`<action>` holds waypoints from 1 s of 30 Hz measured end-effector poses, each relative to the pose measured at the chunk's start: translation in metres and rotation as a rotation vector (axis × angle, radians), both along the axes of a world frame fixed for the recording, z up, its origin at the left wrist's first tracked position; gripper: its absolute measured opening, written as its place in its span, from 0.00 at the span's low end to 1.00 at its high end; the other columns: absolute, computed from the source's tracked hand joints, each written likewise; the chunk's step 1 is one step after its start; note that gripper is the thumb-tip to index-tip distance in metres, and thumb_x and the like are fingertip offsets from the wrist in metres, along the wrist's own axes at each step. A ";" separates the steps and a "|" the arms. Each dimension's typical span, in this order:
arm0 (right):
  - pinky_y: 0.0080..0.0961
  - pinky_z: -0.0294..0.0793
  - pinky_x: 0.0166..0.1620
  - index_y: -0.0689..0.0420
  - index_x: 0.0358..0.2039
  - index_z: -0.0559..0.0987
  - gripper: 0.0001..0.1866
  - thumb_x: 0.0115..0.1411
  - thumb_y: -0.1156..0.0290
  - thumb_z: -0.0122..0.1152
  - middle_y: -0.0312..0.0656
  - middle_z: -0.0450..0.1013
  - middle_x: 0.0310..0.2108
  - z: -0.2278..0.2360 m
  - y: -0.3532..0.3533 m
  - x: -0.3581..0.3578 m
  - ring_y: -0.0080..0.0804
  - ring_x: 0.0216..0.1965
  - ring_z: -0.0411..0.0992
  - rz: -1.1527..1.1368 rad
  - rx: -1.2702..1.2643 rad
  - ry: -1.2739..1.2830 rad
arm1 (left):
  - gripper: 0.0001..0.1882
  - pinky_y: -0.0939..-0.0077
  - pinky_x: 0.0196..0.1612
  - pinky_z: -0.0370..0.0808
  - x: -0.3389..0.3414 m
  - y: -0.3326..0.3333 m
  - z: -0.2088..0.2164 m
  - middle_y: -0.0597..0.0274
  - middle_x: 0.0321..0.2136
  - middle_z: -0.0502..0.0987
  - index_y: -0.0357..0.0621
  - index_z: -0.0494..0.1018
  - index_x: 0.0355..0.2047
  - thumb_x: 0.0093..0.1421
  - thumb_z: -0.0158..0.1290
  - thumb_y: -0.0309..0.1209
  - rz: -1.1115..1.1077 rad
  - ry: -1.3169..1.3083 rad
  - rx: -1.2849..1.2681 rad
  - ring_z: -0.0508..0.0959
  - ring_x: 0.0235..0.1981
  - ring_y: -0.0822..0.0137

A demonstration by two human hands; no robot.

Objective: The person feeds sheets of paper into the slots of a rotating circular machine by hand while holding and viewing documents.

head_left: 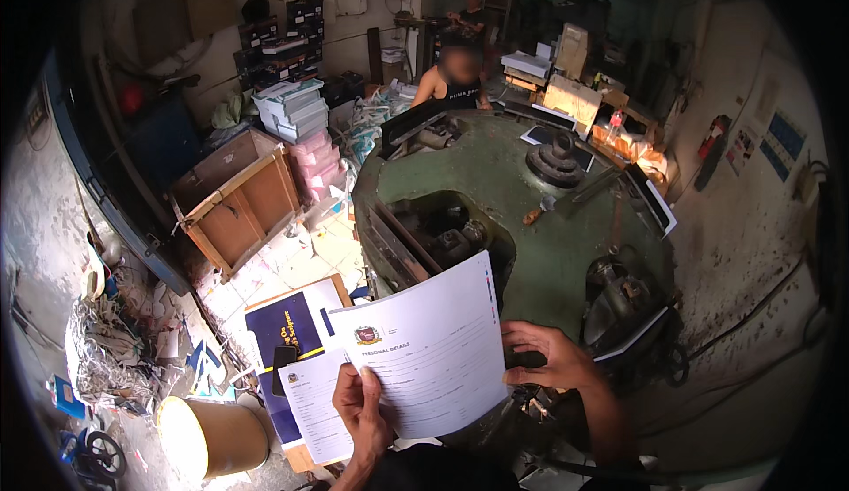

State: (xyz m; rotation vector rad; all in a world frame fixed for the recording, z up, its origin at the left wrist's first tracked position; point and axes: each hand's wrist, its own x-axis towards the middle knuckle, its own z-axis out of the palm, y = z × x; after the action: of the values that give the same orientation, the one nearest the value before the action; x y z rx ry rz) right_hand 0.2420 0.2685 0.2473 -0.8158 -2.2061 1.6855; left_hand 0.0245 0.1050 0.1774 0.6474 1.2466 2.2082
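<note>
My left hand (362, 407) is closed on a stack of printed form sheets (433, 349), its thumb lying over the front at the lower left. The sheets are white, with a small crest and ruled lines, and stand tilted up in front of me. Another printed sheet (317, 402) shows just left of that hand; whether it belongs to the same stack I cannot tell. My right hand (557, 360) is at the stack's right edge, thumb and fingers apart, fingertips touching or very near the paper. Beyond the sheets stands a big round green machine (539, 252).
A dark blue printed cover (292, 323) with a phone (285, 369) on it lies at left. Nearby are a yellowish drum (212, 438), a wooden crate (239, 208), paper stacks (292, 111) and scrap paper (110, 349). A person (451, 84) sits behind the machine; another (469, 18) is farther back.
</note>
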 end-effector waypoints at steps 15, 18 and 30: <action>0.15 0.68 0.38 0.63 0.37 0.75 0.07 0.64 0.73 0.60 0.33 0.74 0.31 -0.008 0.000 0.003 0.13 0.34 0.68 -0.494 0.173 0.216 | 0.18 0.73 0.51 0.74 0.003 -0.013 -0.035 0.53 0.43 0.80 0.33 0.73 0.51 0.63 0.58 0.29 -0.565 0.142 -0.374 0.79 0.45 0.67; 0.24 0.70 0.41 0.63 0.36 0.76 0.08 0.61 0.72 0.63 0.41 0.76 0.29 0.023 -0.014 0.006 0.24 0.33 0.72 -0.648 0.545 0.153 | 0.28 0.65 0.48 0.78 -0.024 -0.011 -0.063 0.49 0.46 0.79 0.34 0.71 0.54 0.55 0.65 0.33 -0.360 0.511 -0.565 0.80 0.48 0.61; 0.39 0.63 0.46 0.61 0.39 0.77 0.08 0.58 0.77 0.61 0.45 0.75 0.33 0.017 0.015 0.034 0.46 0.37 0.70 -0.756 1.288 -0.038 | 0.70 0.48 0.64 0.59 -0.138 -0.091 -0.232 0.27 0.59 0.59 0.21 0.54 0.60 0.32 0.69 0.66 0.430 0.895 -1.465 0.59 0.62 0.36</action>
State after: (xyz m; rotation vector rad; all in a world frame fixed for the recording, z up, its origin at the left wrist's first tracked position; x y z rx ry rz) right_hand 0.2765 0.2834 0.2644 -1.0012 -1.9858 -0.1653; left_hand -0.1136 0.0141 -0.0544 0.6909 3.0459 0.5609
